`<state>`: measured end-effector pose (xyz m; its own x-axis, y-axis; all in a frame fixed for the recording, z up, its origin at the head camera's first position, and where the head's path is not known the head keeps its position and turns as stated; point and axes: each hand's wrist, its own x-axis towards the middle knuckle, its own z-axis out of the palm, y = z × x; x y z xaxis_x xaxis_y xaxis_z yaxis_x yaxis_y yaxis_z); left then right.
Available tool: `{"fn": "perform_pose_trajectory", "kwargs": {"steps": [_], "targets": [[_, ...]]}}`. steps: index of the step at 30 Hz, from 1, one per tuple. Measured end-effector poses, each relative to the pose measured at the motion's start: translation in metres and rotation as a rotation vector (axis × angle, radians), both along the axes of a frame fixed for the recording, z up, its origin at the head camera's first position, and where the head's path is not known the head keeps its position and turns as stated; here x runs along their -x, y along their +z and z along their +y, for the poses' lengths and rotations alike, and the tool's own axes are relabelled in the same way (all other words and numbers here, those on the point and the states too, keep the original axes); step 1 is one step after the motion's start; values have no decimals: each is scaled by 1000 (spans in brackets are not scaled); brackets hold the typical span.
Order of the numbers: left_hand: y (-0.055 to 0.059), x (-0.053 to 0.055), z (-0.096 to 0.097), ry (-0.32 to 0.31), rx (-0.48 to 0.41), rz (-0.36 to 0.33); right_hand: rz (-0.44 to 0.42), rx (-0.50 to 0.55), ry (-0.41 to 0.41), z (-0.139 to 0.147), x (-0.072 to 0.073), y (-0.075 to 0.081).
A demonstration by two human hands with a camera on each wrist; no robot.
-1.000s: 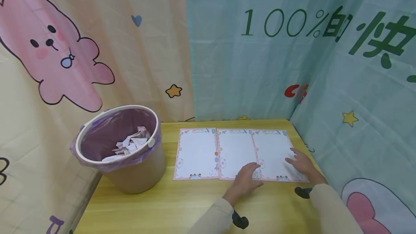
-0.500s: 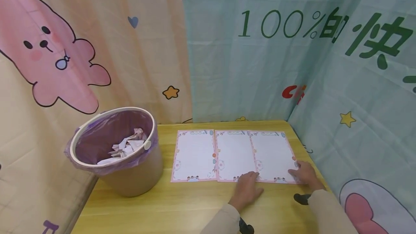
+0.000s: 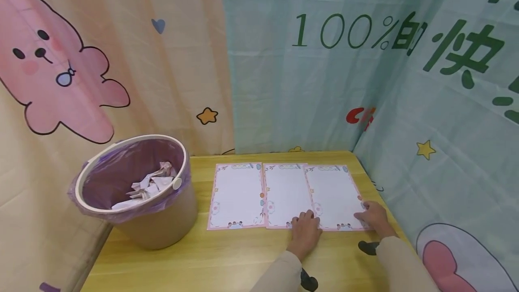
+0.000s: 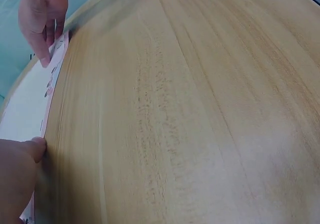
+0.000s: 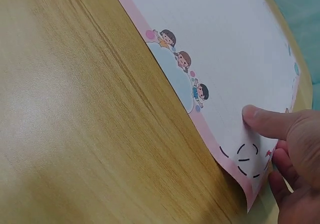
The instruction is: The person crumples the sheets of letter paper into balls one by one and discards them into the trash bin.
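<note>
Three sheets of patterned paper with pink borders lie in a row on the table: the left sheet [image 3: 237, 195], the middle sheet [image 3: 285, 195] and the right sheet [image 3: 334, 195]. The right sheet's left edge overlaps the middle one. My left hand [image 3: 306, 234] rests on the lower edge where those two meet, its thumb [image 4: 37, 148] at the paper's edge in the left wrist view. With thumb on top and fingers under the side, my right hand [image 5: 302, 151] pinches the right sheet near its lower right corner, which bends up off the table.
Left of the sheets stands a beige bin [image 3: 162, 224] lined with a purple bag [image 3: 113, 179], with crumpled paper [image 3: 152, 184] inside. The wooden table [image 3: 227, 256] ends against printed curtains [image 3: 267, 80] at the back and right.
My right hand has come down from the right sheet's side to its lower corner and grips it. My left hand has settled on the lower edge, its fingers drawn in.
</note>
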<state>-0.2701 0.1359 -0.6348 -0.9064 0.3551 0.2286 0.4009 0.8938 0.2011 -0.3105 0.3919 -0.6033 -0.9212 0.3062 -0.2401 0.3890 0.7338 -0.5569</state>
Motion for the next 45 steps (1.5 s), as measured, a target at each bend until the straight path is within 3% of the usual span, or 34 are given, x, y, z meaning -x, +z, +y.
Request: {"fn": "perform_pose_trajectory", "kwargs": {"steps": [6,13,17,20,25,29,31,37,39,45], "targets": [[-3,1,0,-33,8,79,12,50,-11,0,2,-2],[-2,2,-3,-57,8,230,-35,171,-28,6,2,-6],[-1,4,-5,-78,-80,252,-54,244,14,15,4,-8],[0,6,-7,-101,-205,175,-35,318,18,21,4,-7],[2,11,-13,-102,-437,42,42,537,-80,27,1,2],[3,15,-16,-82,-678,-61,78,618,-98,25,-3,9],[5,16,-16,-71,-827,-156,87,636,-117,23,-5,12],[21,20,-20,110,-1216,-501,139,757,-173,16,-8,19],[26,22,-22,166,-1317,-569,159,784,-170,13,-8,22],[36,28,-29,211,-1568,-699,200,810,-173,-2,-11,36]]}}
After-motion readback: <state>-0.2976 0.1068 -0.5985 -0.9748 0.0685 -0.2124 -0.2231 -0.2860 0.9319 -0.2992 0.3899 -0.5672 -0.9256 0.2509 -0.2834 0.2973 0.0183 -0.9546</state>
